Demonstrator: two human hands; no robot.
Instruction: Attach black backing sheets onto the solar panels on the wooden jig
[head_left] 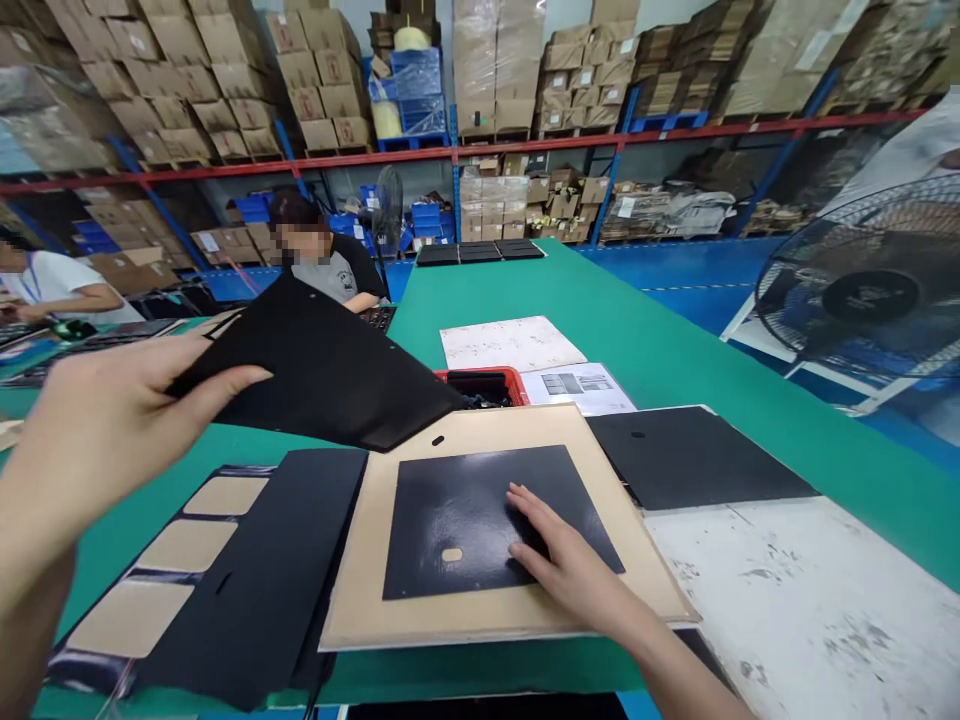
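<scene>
A thin black four-cornered sheet (322, 370) is raised, tilted, above the green bench (675, 380). A glossy dark rectangular panel (465, 500) with a small rounded cutout lies flat on a tan rectangular board (367, 590).

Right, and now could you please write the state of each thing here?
Left hand: raised, pinching the black flat panel.
Black flat panel: held up, tilted.
Right hand: open, over the shiny dark rectangular sheet.
Shiny dark rectangular sheet: flat, with a cutout.
Tan rectangular board: flat, partly covered.
Red plastic basket: uncovered, dark contents.
White printed paper: flat, printed side up.
Black round fan: upright; running or not, unclear.
</scene>
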